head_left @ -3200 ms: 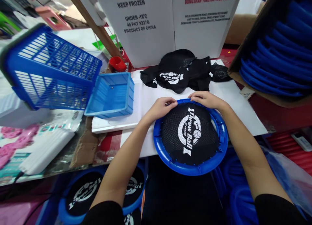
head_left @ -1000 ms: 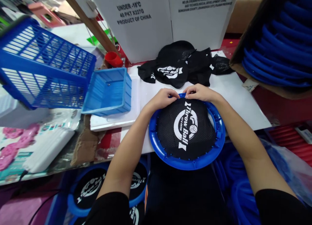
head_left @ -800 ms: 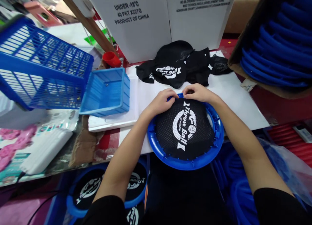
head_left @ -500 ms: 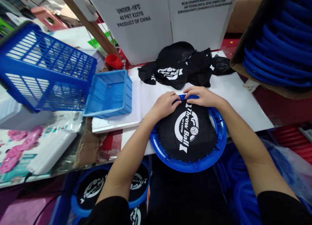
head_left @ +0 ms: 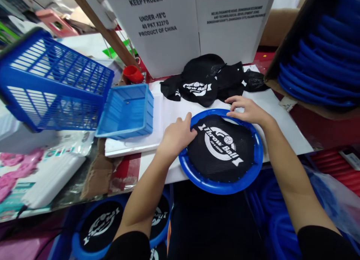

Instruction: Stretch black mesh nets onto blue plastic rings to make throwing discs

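A round blue plastic ring (head_left: 222,185) lies at the near edge of the white board (head_left: 281,125), with a black mesh net (head_left: 222,149) printed "Throw Ball" stretched across it. My left hand (head_left: 177,135) rests on the ring's left rim, fingers curled over the net's edge. My right hand (head_left: 247,110) lies on the far right rim with its fingers spread. A heap of loose black nets (head_left: 209,81) sits just beyond the ring.
A light blue tray (head_left: 126,110) and a dark blue lattice basket (head_left: 53,80) stand to the left. White cartons (head_left: 191,23) rise at the back. A cardboard box of blue rings (head_left: 317,57) is at right. Finished discs (head_left: 104,226) lie below the table.
The ring with its net has turned clockwise; the logo now reads nearly sideways. My hands have parted from the far rim, the left to the left side, the right opening on the far right.
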`<state>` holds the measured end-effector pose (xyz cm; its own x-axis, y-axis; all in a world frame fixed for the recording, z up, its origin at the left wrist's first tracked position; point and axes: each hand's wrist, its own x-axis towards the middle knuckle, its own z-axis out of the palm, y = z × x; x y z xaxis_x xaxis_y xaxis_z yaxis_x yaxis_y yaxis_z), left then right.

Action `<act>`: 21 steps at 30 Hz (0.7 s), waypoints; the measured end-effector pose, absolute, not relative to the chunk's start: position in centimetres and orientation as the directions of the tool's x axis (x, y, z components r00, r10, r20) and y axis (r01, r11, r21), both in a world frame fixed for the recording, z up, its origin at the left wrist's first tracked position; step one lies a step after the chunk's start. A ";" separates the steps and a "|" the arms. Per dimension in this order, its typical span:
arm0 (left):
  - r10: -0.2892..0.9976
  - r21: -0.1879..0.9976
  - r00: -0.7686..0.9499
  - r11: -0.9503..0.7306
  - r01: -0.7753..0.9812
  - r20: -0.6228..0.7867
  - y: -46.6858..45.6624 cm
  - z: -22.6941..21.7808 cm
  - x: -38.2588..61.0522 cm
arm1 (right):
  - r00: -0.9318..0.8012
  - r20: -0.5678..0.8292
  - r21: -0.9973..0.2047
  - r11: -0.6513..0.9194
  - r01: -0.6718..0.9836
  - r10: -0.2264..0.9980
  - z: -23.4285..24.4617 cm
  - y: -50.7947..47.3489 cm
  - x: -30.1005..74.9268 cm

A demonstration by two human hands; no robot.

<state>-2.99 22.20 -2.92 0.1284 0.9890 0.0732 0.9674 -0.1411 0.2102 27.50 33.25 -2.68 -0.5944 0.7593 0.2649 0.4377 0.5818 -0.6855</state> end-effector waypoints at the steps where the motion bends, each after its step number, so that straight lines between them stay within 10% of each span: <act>1: 0.985 0.232 0.153 -0.167 0.958 0.076 21.9 -2.9 -3.2 | -0.580 0.268 -0.696 0.571 0.435 0.769 -2.5 33.2 27.7; 7: 0.983 0.224 0.179 -0.166 0.960 -0.038 21.0 -1.7 -4.0 | -0.632 0.140 -0.708 0.523 0.475 0.762 -2.6 33.8 28.5; 12: 0.962 0.302 0.192 -0.246 0.921 0.196 22.0 -0.6 -2.2 | -0.729 -0.022 -0.633 0.555 0.540 0.684 -4.0 33.9 27.8; 21: 0.792 0.329 0.608 -0.589 0.738 0.054 23.5 -3.5 -0.6 | -0.848 0.156 -0.641 0.705 0.303 0.506 -4.4 31.4 23.3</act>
<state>-0.57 23.53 -3.53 0.6080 0.7922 0.0537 0.7381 -0.5888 0.3294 23.35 31.38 -4.43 -0.8482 0.5062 0.1561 0.3030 0.7054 -0.6408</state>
